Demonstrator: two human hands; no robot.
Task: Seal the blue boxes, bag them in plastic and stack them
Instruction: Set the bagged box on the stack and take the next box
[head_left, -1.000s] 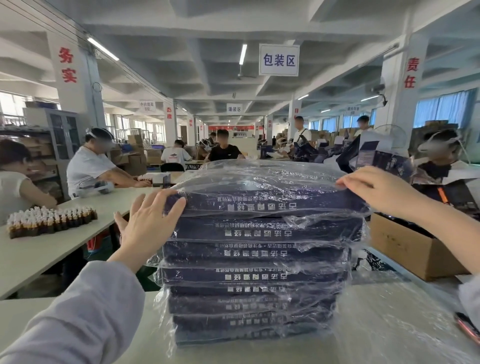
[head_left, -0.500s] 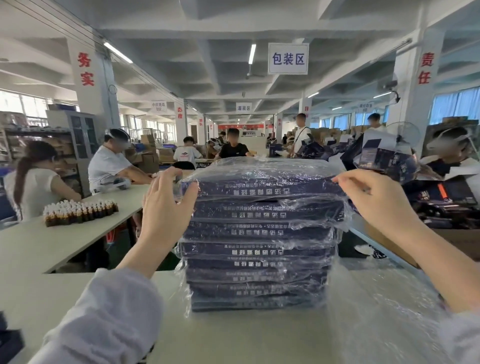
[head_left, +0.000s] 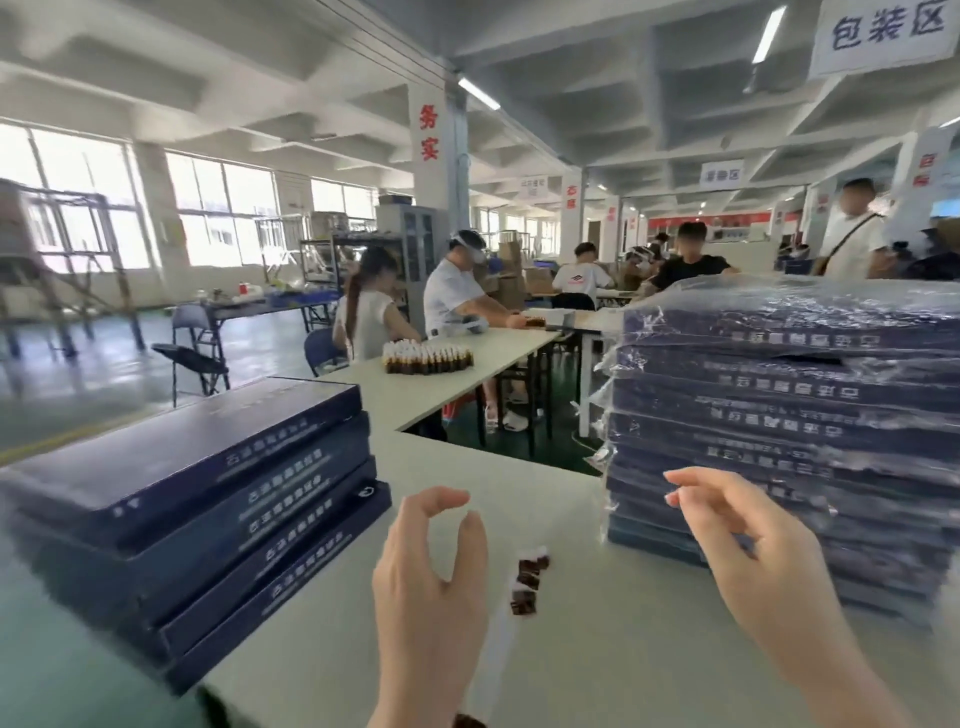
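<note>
Both hands float over the white table (head_left: 550, 493) and hold nothing. The left hand (head_left: 431, 587) has its fingers loosely bent, with the thumb and forefinger apart. The right hand (head_left: 769, 561) is also relaxed and half curled, in front of the lower boxes of the bagged stack (head_left: 779, 410); whether it touches the plastic, I cannot tell. This pile of blue boxes in clear plastic stands at the right, and the frame edge cuts off its right side. A second stack (head_left: 208, 499) of blue boxes, without plastic, lies at the left, and its lower corner is blurred. Between the two piles there is a free lane of table, where both hands are. A small strip of brown labels (head_left: 527, 584) lies there, just beside the left hand. Behind, the table edge ends at a gap before the next table (head_left: 415, 395). The print on the boxes is too blurred to read
</note>
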